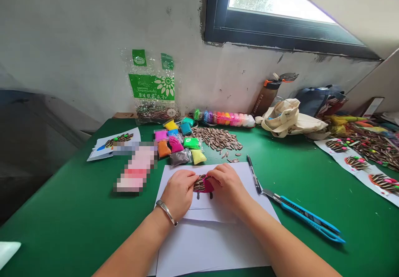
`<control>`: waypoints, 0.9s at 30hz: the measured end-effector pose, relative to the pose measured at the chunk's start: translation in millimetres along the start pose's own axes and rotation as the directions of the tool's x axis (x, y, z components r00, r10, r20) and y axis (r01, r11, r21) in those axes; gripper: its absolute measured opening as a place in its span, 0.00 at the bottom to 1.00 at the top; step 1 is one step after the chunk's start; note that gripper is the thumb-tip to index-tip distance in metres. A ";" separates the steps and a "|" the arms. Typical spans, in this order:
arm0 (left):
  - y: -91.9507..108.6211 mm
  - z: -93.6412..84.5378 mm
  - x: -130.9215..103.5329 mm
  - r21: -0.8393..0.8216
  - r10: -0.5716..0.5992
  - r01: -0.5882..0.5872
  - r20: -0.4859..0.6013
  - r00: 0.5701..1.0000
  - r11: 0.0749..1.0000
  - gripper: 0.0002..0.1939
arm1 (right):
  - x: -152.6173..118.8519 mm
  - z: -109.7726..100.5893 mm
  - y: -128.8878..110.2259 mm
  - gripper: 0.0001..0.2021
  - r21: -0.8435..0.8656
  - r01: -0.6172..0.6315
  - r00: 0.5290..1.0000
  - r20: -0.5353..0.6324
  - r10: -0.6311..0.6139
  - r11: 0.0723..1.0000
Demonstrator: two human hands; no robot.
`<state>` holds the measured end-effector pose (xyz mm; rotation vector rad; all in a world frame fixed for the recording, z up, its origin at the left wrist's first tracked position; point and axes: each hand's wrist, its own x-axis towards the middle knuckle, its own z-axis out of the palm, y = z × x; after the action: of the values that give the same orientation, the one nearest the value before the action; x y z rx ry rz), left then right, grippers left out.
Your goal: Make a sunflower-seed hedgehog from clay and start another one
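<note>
A pink clay shape (206,187) with two dark leg-like marks below it lies on a folded white paper (215,214). Rows of striped sunflower seeds (198,183) cover its left part. From the left, my left hand (179,189), with a silver bracelet at the wrist, has thumb and forefinger closed at the seeded edge; whether anything is between them is hidden. My right hand (229,186) bends over the right part, fingertips pinched on what looks like a seed at the pink clay. Larger white sheets (215,250) lie underneath.
Beyond the paper are packets of coloured clay (177,145) and a seed pile (218,138). A pen (254,174) and a blue utility knife (307,216) lie right. Finished seed pictures (357,163), a cloth bag (289,119), a bottle (266,96) and a seed bag (152,88) stand around.
</note>
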<state>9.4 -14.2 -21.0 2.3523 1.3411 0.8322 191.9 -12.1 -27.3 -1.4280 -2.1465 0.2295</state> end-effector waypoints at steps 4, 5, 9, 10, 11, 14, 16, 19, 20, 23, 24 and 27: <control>0.4 -0.5 0.0 0.014 0.008 -0.008 0.000 1.000 1.000 0.16 | -0.1 4.4 -1.4 0.08 -0.013 -0.002 1.000 -0.006 0.002 1.000; 0.2 -0.3 0.1 0.016 0.010 -0.010 0.001 1.000 1.000 0.16 | -0.2 5.3 -1.9 0.08 -0.015 -0.001 1.000 -0.008 0.001 1.000; -1.3 1.2 0.1 0.025 0.007 -0.008 0.011 1.000 1.000 0.16 | -0.2 7.1 -3.6 0.08 -0.012 0.005 1.000 -0.008 -0.005 1.000; -1.5 1.4 0.1 0.029 0.008 -0.008 0.012 1.000 1.000 0.17 | 0.1 7.1 -4.3 0.08 -0.010 0.006 1.000 -0.006 -0.006 1.000; -1.6 1.6 0.0 0.033 0.010 -0.010 0.011 1.000 0.999 0.17 | 0.5 7.1 -5.1 0.08 -0.007 0.005 1.000 -0.003 -0.005 1.000; -1.2 1.5 -0.2 0.045 0.022 -0.022 -0.001 1.000 0.999 0.17 | 2.3 6.1 -8.3 0.09 -0.004 0.001 1.000 0.018 -0.001 1.000; -0.9 1.5 -0.4 0.047 0.025 -0.025 -0.007 1.000 0.999 0.17 | 2.7 4.6 -9.9 0.10 -0.004 0.002 0.999 0.032 -0.002 1.000; -1.2 2.0 -0.8 0.040 0.020 -0.020 -0.009 1.000 0.999 0.16 | 0.9 1.3 -9.2 0.07 -0.015 -0.018 1.000 0.014 0.018 1.000; -1.4 2.2 -0.8 0.037 0.019 -0.018 -0.009 1.000 0.999 0.16 | -0.1 0.2 -8.0 0.06 -0.021 -0.030 1.000 0.001 0.030 0.999; -1.6 2.3 -0.7 0.033 0.013 -0.012 -0.005 1.000 0.999 0.16 | -2.8 -2.2 -3.9 0.06 -0.032 -0.048 0.999 -0.014 0.047 0.998; -1.4 2.0 -0.6 0.033 0.009 -0.008 -0.002 1.000 0.999 0.16 | -3.2 -2.5 -2.9 0.07 -0.036 -0.046 0.999 -0.008 0.045 0.998; -0.3 0.9 -0.2 0.035 0.001 -0.001 0.013 1.000 0.999 0.16 | -2.8 -1.8 -2.1 0.09 -0.059 -0.038 0.999 0.012 0.039 0.997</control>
<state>9.7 -14.2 -21.9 2.3809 1.3606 0.7990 192.0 -15.7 -25.9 -1.5064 -2.1536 0.1913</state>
